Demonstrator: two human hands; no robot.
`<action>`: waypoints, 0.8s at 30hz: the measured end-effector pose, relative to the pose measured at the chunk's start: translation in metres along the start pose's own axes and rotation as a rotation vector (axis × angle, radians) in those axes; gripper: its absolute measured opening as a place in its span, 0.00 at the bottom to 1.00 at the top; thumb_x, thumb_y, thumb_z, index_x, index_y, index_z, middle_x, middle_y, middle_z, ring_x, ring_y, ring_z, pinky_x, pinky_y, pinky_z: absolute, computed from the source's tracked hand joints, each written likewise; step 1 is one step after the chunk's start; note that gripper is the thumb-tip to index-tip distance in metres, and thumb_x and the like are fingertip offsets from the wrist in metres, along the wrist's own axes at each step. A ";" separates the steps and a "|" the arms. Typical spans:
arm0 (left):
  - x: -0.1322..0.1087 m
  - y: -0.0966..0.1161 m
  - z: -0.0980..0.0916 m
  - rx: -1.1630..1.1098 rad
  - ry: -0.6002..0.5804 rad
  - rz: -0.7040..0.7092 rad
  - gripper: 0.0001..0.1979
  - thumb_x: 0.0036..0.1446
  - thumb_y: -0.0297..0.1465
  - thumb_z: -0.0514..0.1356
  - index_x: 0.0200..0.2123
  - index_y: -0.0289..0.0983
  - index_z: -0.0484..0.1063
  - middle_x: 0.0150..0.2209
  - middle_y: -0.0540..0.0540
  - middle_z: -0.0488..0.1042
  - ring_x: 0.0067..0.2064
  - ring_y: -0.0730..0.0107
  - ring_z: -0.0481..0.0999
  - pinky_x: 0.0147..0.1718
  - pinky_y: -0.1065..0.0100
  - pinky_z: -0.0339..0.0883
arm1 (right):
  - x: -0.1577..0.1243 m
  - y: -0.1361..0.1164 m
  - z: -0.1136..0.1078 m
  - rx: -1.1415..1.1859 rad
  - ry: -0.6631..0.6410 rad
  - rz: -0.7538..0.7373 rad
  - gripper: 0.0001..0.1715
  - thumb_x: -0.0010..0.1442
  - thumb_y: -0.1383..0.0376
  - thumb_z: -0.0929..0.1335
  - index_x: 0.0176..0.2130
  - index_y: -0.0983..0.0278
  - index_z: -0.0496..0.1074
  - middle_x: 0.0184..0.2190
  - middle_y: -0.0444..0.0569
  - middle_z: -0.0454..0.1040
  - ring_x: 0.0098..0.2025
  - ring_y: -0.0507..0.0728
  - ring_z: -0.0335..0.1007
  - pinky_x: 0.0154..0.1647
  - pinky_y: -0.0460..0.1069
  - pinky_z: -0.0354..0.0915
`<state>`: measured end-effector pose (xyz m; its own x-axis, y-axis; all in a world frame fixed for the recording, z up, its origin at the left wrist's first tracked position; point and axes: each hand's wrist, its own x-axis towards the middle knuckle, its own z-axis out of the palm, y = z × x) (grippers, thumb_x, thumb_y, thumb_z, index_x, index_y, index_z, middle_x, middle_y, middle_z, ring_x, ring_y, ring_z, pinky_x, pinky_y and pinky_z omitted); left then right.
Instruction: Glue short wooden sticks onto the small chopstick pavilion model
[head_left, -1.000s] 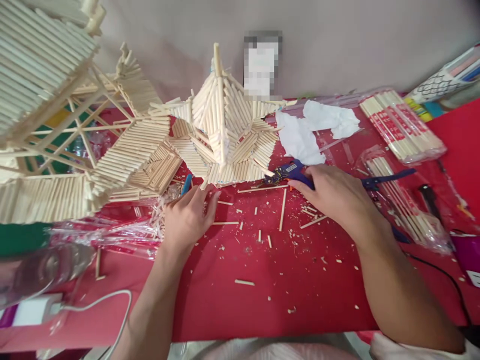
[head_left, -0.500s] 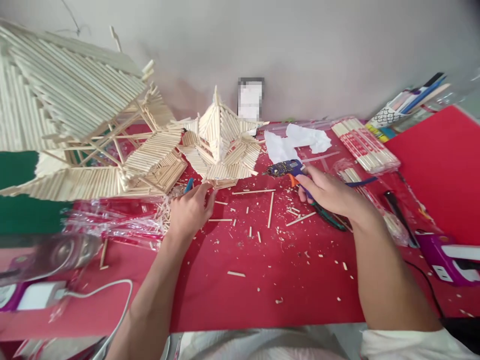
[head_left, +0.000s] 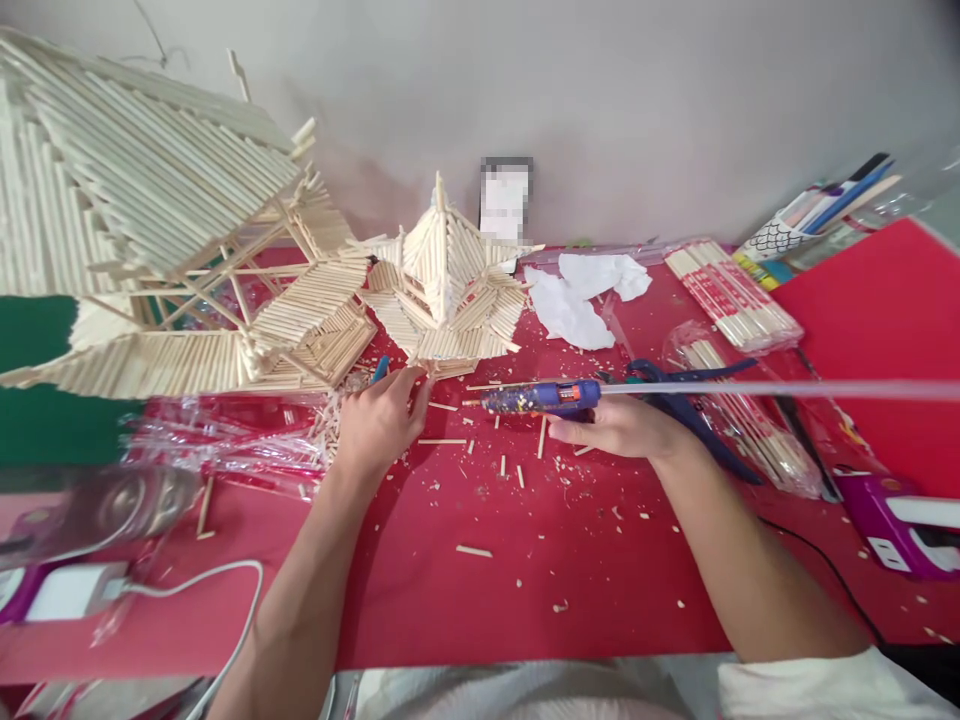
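My right hand is wrapped round a blue hot glue gun, which lies level with its nozzle pointing left. A long translucent glue stick sticks out of its back. At the front of the small stick-built pagoda model, my left hand rests with bent fingers, thumb and forefinger close together at the model's base. What those fingertips hold is hidden. Beside its knuckles shows a blue object, mostly covered. Short cut sticks and wood chips lie between my hands.
A larger stick-built model stands at the left. White tissue, packs of sticks, dark-blue-handled pliers and a pen holder are at the right. A phone leans on the wall. A white cable crosses the left front.
My right hand has brought the glue gun left and toward me, turning it level. Pliers behind it now show more fully, and the tissue has shifted. My left hand stays nearly in place.
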<state>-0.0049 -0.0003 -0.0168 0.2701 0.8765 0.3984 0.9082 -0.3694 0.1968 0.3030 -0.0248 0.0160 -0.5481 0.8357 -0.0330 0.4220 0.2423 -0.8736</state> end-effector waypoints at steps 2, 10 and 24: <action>0.000 -0.001 0.000 0.009 0.001 0.015 0.13 0.68 0.38 0.57 0.46 0.41 0.79 0.38 0.46 0.85 0.31 0.63 0.81 0.27 0.67 0.58 | 0.006 -0.001 0.011 -0.046 0.104 -0.044 0.22 0.68 0.46 0.67 0.39 0.60 0.78 0.34 0.47 0.78 0.39 0.59 0.76 0.40 0.51 0.72; 0.000 -0.002 0.001 0.021 -0.005 0.011 0.12 0.68 0.38 0.56 0.43 0.42 0.79 0.36 0.45 0.84 0.29 0.64 0.80 0.24 0.67 0.55 | 0.029 0.001 0.053 -0.133 0.408 -0.093 0.21 0.68 0.48 0.68 0.33 0.61 0.71 0.30 0.47 0.76 0.32 0.55 0.73 0.33 0.48 0.66; 0.001 -0.003 0.002 0.011 -0.002 0.012 0.13 0.69 0.37 0.54 0.41 0.42 0.79 0.34 0.45 0.83 0.29 0.65 0.78 0.25 0.68 0.55 | 0.039 0.003 0.064 -0.374 0.486 -0.255 0.22 0.72 0.52 0.64 0.29 0.60 0.65 0.26 0.46 0.67 0.29 0.55 0.64 0.31 0.49 0.57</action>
<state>-0.0062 0.0023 -0.0186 0.2812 0.8727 0.3992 0.9086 -0.3760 0.1820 0.2368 -0.0227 -0.0185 -0.3130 0.8353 0.4519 0.5922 0.5437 -0.5948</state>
